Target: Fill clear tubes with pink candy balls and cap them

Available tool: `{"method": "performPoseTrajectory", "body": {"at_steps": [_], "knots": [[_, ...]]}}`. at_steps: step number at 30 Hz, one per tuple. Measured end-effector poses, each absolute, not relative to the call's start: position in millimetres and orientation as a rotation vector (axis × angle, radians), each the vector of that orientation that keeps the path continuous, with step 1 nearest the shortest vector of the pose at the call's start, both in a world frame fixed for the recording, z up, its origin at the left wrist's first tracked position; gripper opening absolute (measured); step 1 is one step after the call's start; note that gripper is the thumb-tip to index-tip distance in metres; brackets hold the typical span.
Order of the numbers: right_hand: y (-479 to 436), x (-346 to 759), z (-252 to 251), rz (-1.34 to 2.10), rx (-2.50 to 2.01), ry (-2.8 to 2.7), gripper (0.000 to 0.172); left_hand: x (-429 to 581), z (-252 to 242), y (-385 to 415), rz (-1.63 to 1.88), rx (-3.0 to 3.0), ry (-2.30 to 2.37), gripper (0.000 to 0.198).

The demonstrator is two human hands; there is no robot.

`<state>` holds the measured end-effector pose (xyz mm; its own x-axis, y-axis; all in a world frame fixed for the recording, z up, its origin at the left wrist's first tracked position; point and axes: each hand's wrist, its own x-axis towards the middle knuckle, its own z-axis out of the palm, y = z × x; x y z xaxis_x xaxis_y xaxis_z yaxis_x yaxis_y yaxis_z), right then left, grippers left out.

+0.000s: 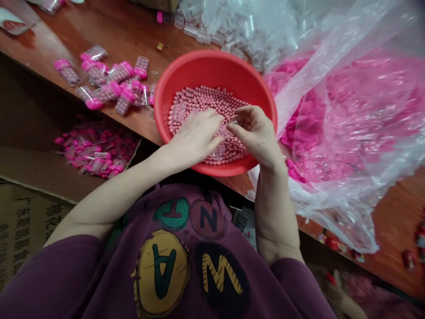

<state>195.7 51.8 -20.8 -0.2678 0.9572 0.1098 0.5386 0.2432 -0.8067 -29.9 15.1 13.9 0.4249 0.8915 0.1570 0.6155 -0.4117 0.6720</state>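
While my left grip lies open on the pink beads in the red basin, my right grip pinches a small clear plastic piece between thumb and fingers, just above the beads. The basin stands on the desk, touching a plastic bag of pink items on its right. Pink-capped packs lie to its left, and clear tubes lie behind it.
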Motion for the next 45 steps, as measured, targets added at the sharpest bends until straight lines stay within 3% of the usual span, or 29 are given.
{"method": "performPoseTrajectory", "body": {"at_steps": [4,10,15,20,23,27,30,38,42,45], "knots": [[36.2,190.8,-21.4,0.820,-1.347,-1.857,0.036,0.1,23.1,22.3,0.458,2.268,1.328,0.029],[3.5,242.7,2.0,0.446,-1.400,-1.598,0.033,7.9,41.7,70.5,0.078,2.566,1.413,0.041],[-35.5,340.3,0.1,0.243,-1.642,-1.403,0.022,32.8,9.0,111.9,-0.170,2.809,1.178,0.025],[-70.1,389.6,-27.0,0.141,-2.060,-1.403,0.024,67.0,-20.6,105.0,-0.381,2.814,1.013,0.042],[-70.8,384.5,-48.4,0.261,-2.221,-1.574,0.028,69.8,-21.4,102.3,-0.304,2.648,0.974,0.040],[-59.1,372.2,-71.5,0.255,-2.409,-1.718,0.039,57.5,-12.6,102.4,0.142,2.015,0.917,0.020],[-51.2,372.7,-78.6,0.223,-2.443,-1.721,0.040,44.3,-2.2,98.5,0.366,1.577,0.780,0.021],[-37.5,380.3,-72.6,0.210,-2.382,-1.746,0.042,14.8,9.9,91.4,0.484,1.243,0.740,0.035],[-34.6,376.3,-72.5,0.207,-2.322,-1.648,0.044,13.7,0.0,101.5,0.422,1.275,0.794,0.031],[-37.8,371.4,-71.7,0.227,-2.232,-1.592,0.041,18.7,-7.5,107.0,0.368,1.359,0.832,0.039]]}}
